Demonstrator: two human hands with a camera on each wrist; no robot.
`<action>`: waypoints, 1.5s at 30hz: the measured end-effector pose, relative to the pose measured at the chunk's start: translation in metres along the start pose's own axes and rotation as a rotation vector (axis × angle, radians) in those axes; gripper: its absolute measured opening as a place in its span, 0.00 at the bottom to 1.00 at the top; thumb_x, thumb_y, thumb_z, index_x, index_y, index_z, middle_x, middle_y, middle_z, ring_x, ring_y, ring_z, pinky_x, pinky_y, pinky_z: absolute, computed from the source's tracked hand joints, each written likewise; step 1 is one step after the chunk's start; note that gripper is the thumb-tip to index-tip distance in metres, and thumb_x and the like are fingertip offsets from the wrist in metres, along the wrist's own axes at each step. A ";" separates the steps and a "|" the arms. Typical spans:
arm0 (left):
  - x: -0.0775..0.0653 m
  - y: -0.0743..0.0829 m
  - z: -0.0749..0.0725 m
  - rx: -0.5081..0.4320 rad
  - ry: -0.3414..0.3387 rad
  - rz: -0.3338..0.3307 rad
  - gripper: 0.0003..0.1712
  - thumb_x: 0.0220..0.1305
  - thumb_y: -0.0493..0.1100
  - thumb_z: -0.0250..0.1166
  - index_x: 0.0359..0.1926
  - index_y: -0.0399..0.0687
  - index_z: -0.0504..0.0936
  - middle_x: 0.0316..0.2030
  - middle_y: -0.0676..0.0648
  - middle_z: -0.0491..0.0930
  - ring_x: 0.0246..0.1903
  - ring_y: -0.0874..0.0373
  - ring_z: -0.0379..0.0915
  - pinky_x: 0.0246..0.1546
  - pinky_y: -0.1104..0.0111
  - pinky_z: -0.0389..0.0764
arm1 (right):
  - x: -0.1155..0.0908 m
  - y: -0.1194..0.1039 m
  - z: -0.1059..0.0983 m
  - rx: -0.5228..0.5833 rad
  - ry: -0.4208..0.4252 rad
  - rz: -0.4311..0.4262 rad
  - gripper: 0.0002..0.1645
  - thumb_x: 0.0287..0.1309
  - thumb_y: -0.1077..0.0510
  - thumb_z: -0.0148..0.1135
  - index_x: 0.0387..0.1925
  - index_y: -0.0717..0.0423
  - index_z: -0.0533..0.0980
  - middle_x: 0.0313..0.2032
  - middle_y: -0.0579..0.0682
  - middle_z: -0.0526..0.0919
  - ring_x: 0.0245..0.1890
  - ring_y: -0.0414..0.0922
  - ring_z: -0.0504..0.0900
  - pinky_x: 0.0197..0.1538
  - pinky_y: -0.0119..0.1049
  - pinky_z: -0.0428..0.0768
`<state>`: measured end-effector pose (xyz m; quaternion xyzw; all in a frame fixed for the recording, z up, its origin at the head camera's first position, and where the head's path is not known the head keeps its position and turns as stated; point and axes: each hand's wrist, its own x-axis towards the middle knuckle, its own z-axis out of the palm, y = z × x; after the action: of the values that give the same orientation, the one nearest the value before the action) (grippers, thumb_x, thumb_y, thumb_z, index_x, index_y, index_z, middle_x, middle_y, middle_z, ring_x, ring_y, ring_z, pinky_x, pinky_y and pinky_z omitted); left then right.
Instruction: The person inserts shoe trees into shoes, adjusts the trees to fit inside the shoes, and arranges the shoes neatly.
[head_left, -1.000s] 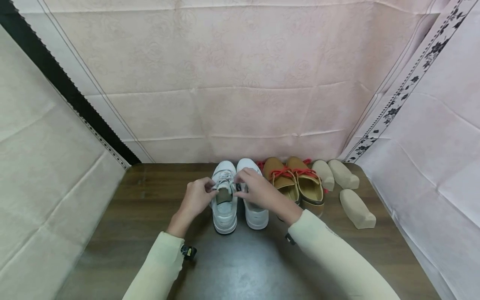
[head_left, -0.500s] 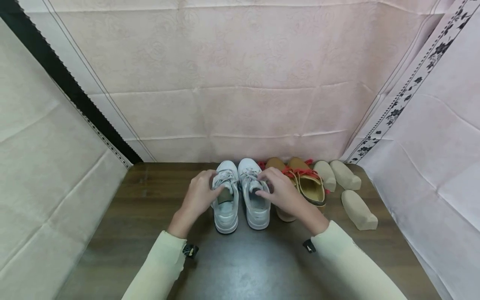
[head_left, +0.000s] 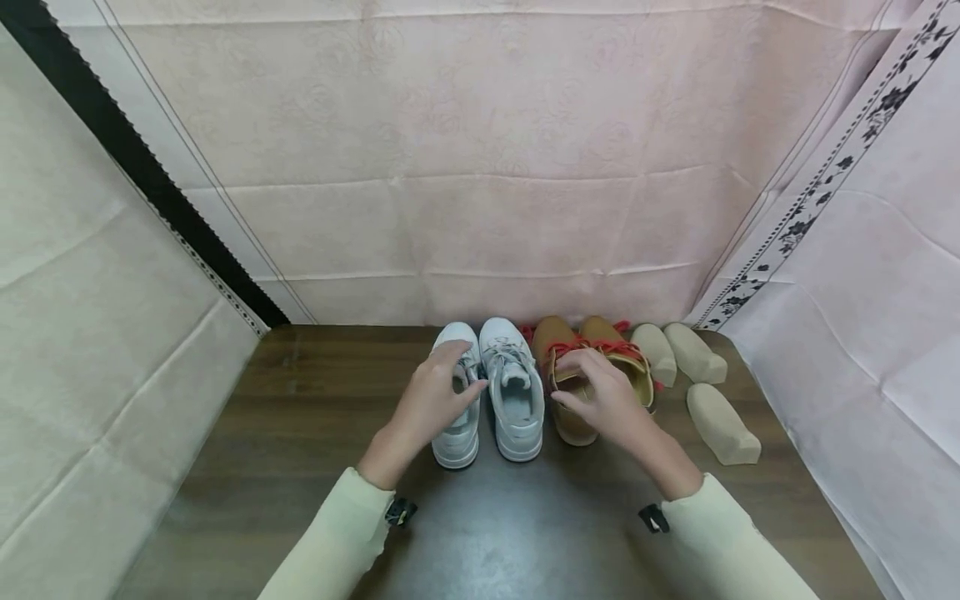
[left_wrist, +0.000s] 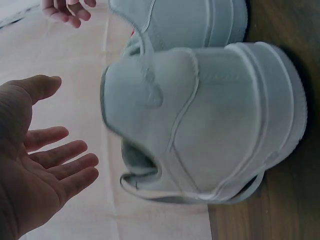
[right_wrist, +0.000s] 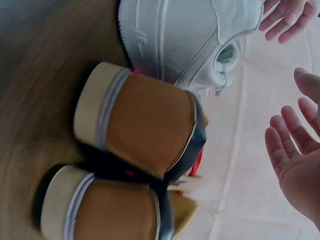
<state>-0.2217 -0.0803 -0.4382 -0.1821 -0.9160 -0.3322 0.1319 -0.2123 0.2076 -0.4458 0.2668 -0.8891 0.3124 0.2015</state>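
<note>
A pair of white lace-up sneakers stands side by side, toes toward the back: the left sneaker (head_left: 455, 446) and the right sneaker (head_left: 517, 429). My left hand (head_left: 431, 400) hovers over the left sneaker, covering part of its laces and opening. In the left wrist view the fingers (left_wrist: 65, 155) are spread and hold nothing, apart from the sneaker's heel. My right hand (head_left: 603, 396) is over the left brown shoe (head_left: 552, 333), which has red laces. The right wrist view shows its loose fingers (right_wrist: 287, 132) with nothing in them. Beside it stands the right brown shoe (head_left: 598, 329).
Several cream, rounded blocks lie on the right: two upright behind, a block (head_left: 656, 354) and another block (head_left: 696, 354), with a third block (head_left: 723, 425) nearer. All stand on a dark wooden table (head_left: 315, 442). A pale cloth (head_left: 480, 225) hangs right behind the shoes.
Both hands have let go of the sneakers' tongues and opened. My right hand moved right, from the right sneaker to over the brown shoe; my left hand shifted slightly right.
</note>
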 end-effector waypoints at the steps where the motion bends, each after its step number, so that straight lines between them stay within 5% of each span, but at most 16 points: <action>1: -0.001 0.001 0.002 0.005 -0.011 0.008 0.35 0.63 0.48 0.76 0.67 0.41 0.76 0.66 0.40 0.78 0.67 0.46 0.74 0.66 0.54 0.76 | -0.003 0.001 -0.002 -0.007 0.003 0.008 0.26 0.50 0.59 0.82 0.49 0.53 0.79 0.50 0.46 0.83 0.53 0.46 0.82 0.56 0.46 0.80; 13: 0.011 0.015 0.016 0.002 -0.119 0.023 0.42 0.61 0.52 0.77 0.70 0.40 0.72 0.67 0.39 0.76 0.68 0.45 0.72 0.67 0.53 0.74 | -0.043 0.021 -0.032 -0.097 0.014 0.110 0.48 0.52 0.57 0.81 0.73 0.49 0.69 0.75 0.48 0.69 0.72 0.54 0.71 0.65 0.49 0.73; 20: 0.022 0.023 0.023 -0.039 -0.173 -0.068 0.41 0.61 0.50 0.76 0.71 0.41 0.72 0.68 0.40 0.75 0.69 0.45 0.70 0.68 0.52 0.73 | -0.058 0.043 -0.048 -0.037 -0.009 0.199 0.54 0.55 0.56 0.79 0.79 0.42 0.60 0.80 0.47 0.58 0.76 0.61 0.63 0.65 0.68 0.68; 25: 0.029 0.023 0.031 -0.052 -0.203 -0.110 0.38 0.62 0.47 0.76 0.69 0.38 0.73 0.66 0.38 0.77 0.67 0.44 0.72 0.67 0.52 0.75 | -0.069 0.059 -0.059 0.012 -0.010 0.243 0.54 0.57 0.59 0.77 0.79 0.48 0.59 0.80 0.56 0.56 0.74 0.69 0.61 0.66 0.72 0.64; 45: 0.038 0.019 0.056 0.168 -0.234 -0.178 0.30 0.60 0.48 0.78 0.58 0.36 0.80 0.51 0.39 0.83 0.51 0.48 0.81 0.48 0.60 0.85 | -0.126 0.110 -0.096 -0.146 0.036 0.473 0.45 0.66 0.51 0.69 0.76 0.62 0.60 0.79 0.65 0.55 0.74 0.72 0.59 0.62 0.76 0.60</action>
<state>-0.2547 -0.0204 -0.4555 -0.1259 -0.9622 -0.2413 0.0089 -0.1618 0.3881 -0.4922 0.0303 -0.9433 0.2907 0.1571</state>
